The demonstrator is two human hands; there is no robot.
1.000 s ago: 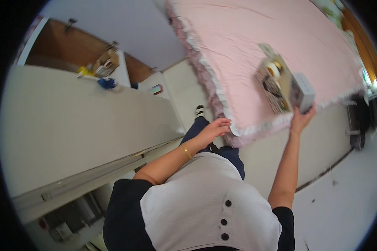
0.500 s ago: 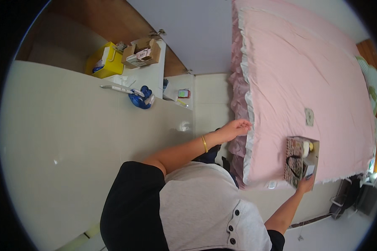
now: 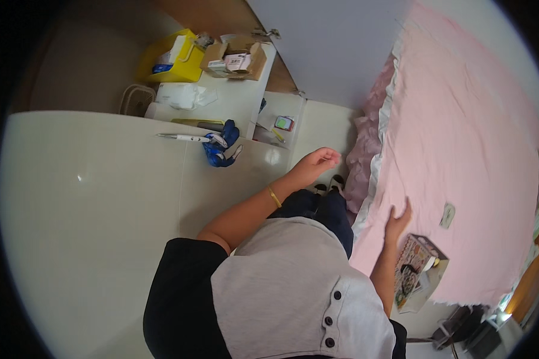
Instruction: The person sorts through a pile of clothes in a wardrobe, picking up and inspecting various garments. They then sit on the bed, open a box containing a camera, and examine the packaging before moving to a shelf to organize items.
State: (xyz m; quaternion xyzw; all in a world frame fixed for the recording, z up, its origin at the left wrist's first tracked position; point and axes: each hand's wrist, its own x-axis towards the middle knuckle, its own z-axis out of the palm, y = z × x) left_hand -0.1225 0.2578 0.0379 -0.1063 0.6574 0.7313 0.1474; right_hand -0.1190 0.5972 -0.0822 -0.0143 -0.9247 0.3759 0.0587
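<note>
My left hand [image 3: 321, 163] is in the air in front of my body, between the cabinet and the bed, its fingers loosely bent and nothing held. Over the pink bed, my right hand [image 3: 399, 220] is empty, thumb and fingers spread apart. Beside my right forearm, near the bed's edge, stands an open patterned box [image 3: 432, 246] with black cord-like strips on its side. A white-and-yellow item and other small things show inside it, partly hidden. Farther along the pink bedspread [image 3: 461, 131] lies a small flat grey-green packet [image 3: 447, 215].
On the left, a white cabinet top [image 3: 90, 209] carries a white pen [image 3: 185, 137] and a blue figure [image 3: 221, 145]. The shelf behind holds a yellow bin [image 3: 188, 69], an open cardboard box [image 3: 254, 63] and a white tissue pack [image 3: 179, 94]. A pale door [image 3: 335, 48] stands beyond.
My right hand has come out of the patterned box and moved left, away from it, its fingers now spread. The view has shifted, and my left hand remains raised and empty.
</note>
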